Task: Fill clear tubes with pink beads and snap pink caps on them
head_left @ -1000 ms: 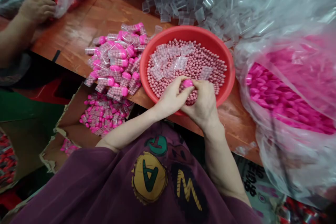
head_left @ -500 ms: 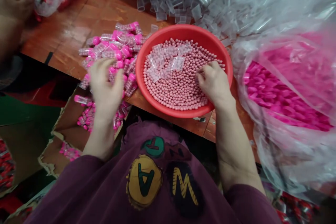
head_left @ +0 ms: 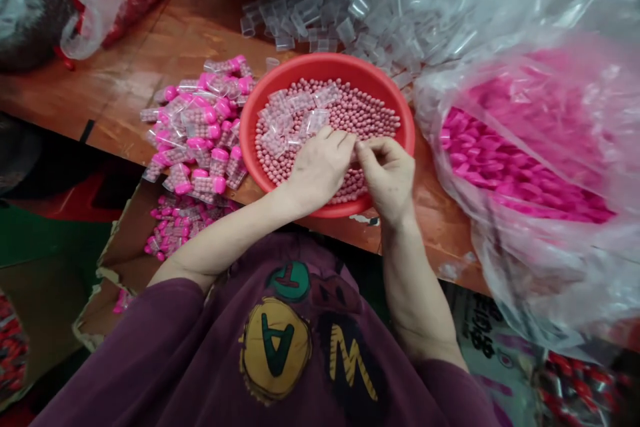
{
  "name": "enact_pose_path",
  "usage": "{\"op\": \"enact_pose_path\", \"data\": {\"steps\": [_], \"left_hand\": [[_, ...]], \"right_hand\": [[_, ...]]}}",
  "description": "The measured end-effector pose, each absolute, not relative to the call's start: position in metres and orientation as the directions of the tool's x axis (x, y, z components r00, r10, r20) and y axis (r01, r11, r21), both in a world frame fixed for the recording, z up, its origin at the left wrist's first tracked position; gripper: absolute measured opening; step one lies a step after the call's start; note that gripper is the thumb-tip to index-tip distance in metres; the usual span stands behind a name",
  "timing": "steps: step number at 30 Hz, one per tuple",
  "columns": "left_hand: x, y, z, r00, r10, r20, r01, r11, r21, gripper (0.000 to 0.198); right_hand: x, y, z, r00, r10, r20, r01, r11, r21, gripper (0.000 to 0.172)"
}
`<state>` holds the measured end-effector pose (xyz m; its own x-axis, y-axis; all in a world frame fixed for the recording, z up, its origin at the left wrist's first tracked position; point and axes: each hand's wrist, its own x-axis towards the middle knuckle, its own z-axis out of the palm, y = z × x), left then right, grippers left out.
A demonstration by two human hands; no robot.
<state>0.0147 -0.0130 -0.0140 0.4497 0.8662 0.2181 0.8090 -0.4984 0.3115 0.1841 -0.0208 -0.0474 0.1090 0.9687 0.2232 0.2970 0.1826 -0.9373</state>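
Orange-brown and scuffed, the worktop (head_left: 443, 230) slants across in front of you. Below its edge on your left, a cardboard box (head_left: 127, 230) holds capped tubes, probably set there to be within easy reach. Your left hand (head_left: 320, 167) and right hand (head_left: 393, 180) meet over the near side of the red basin (head_left: 325, 65), likely so that anything loose falls back inside. Your right thumb and index finger close toward each other beside your curled left fingers; whether either grip pinches something cannot be told, as the fingers hide it. Pink beads (head_left: 373, 121) lie beneath and beyond both grips, with some clear tubes (head_left: 315, 121) on top, just past your left fingers, perhaps kept there for quick picking. Left of the basin sits a pile of bead-filled, pink-capped tubes (head_left: 200, 130); to its right, a plastic bag (head_left: 530, 273) gapes over pink caps (head_left: 500, 177), seemingly for your right hand. Farthest off, empty tubes (head_left: 325, 17) lie heaped.
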Motion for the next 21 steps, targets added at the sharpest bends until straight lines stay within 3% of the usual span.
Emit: {"op": "enact_pose_path", "data": {"steps": [5,8,11,14,19,21], "left_hand": [[0.013,0.016,-0.013,0.56,0.829,-0.006,0.817,-0.55,0.172,0.035],[0.028,0.021,-0.026,0.623,0.769,-0.143,0.782,-0.608,0.138,0.042],[0.048,0.017,-0.039,0.702,0.695,-0.154,0.708,-0.659,0.254,0.047],[0.064,0.021,-0.049,0.715,0.689,-0.119,0.68,-0.645,0.348,0.038],[0.068,0.047,-0.052,0.587,0.799,-0.134,0.621,-0.338,0.707,0.026],[0.058,0.051,-0.047,0.543,0.834,-0.095,0.567,-0.28,0.774,0.028]], "right_hand": [[0.203,-0.048,-0.045,0.079,0.858,0.507,0.522,0.398,-0.755,0.018],[0.243,-0.064,-0.058,0.17,0.853,0.494,0.59,0.313,-0.744,0.02],[0.293,-0.078,-0.079,0.352,0.873,0.337,0.656,0.027,-0.754,0.022],[0.337,-0.077,-0.094,0.498,0.826,0.265,0.672,-0.175,-0.719,0.02],[0.379,-0.039,-0.098,0.615,0.756,0.224,0.69,-0.379,-0.617,0.018],[0.383,-0.023,-0.099,0.619,0.772,0.144,0.706,-0.466,-0.532,0.015]]}}
